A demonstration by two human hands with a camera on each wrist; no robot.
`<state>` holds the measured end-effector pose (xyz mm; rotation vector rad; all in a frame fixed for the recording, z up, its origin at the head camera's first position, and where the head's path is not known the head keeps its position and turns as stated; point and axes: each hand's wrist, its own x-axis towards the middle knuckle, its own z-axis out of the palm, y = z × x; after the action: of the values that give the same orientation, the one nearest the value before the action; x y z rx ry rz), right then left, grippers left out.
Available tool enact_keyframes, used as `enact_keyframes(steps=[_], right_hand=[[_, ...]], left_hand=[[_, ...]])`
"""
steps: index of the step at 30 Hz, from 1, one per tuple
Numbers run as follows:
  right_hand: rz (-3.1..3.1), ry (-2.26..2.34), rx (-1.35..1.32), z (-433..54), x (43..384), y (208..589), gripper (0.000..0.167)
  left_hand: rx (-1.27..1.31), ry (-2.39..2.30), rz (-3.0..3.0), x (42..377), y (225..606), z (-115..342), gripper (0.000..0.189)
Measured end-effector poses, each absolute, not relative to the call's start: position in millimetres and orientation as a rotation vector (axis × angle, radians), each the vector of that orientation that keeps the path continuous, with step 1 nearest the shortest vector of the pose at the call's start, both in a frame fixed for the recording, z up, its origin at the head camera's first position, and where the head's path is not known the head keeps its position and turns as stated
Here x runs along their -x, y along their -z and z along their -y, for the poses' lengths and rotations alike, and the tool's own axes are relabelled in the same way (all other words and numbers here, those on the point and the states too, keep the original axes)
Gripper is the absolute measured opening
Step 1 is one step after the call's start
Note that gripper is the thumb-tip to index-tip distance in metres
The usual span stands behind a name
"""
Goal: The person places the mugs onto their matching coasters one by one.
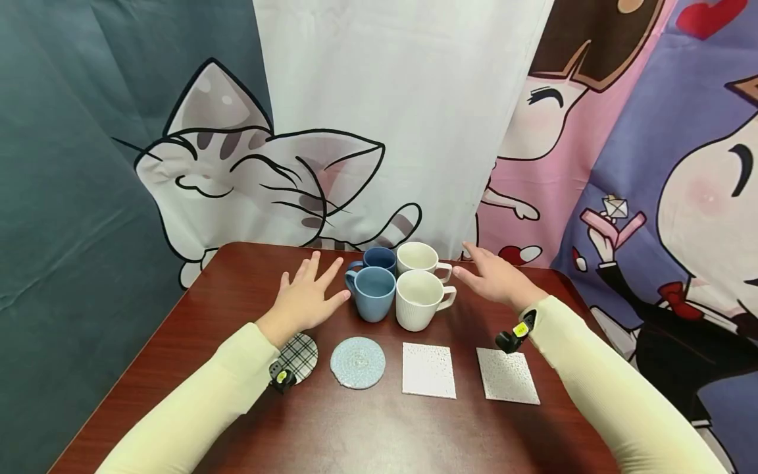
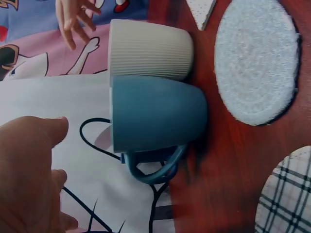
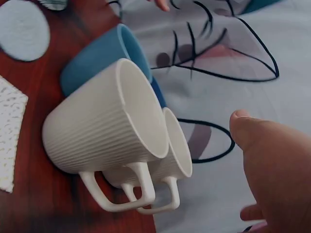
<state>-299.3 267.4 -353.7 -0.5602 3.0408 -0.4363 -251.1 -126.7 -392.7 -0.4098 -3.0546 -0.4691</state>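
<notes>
Two blue mugs and two white mugs stand close together near the table's far edge. The lighter blue mug (image 1: pixel 372 295) is in front of the dark blue mug (image 1: pixel 380 258), handles to the left. A ribbed white mug (image 1: pixel 416 301) stands before another white mug (image 1: pixel 416 257), handles to the right. My left hand (image 1: pixel 304 296) hovers left of the blue mugs with fingers spread, touching nothing. On the other side my right hand (image 1: pixel 494 276) is held beside the white handles, fingers stretched out and apart from them. Both hands hold nothing.
A row of coasters lies nearer me: a round plaid coaster (image 1: pixel 301 357) partly under my left wrist, a round pale blue coaster (image 1: pixel 358 363), a square white coaster (image 1: pixel 429 370) and a square speckled coaster (image 1: pixel 508 376). A printed curtain (image 1: pixel 403 118) hangs behind the table (image 1: pixel 379 434).
</notes>
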Motion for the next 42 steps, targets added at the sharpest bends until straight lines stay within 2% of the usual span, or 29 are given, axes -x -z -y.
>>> enact_keyframes(steps=[7,11,23,32,42], right_hand=[[-3.022,0.734,0.501,-272,333,374,0.058],[-2.940,0.955,0.381,-272,346,392,0.052],[-2.555,1.487,0.188,-264,379,438,0.050],[-2.545,1.403,0.188,-259,386,449,0.047],[-2.121,1.696,0.172,-257,391,456,0.035]], left_hand=[[0.485,0.457,2.945,252,406,129,0.073],[0.544,0.465,2.863,252,412,132,0.068],[0.621,0.497,2.789,252,418,139,0.059],[0.621,0.502,2.765,255,424,142,0.058],[0.567,0.568,2.782,255,428,144,0.056]])
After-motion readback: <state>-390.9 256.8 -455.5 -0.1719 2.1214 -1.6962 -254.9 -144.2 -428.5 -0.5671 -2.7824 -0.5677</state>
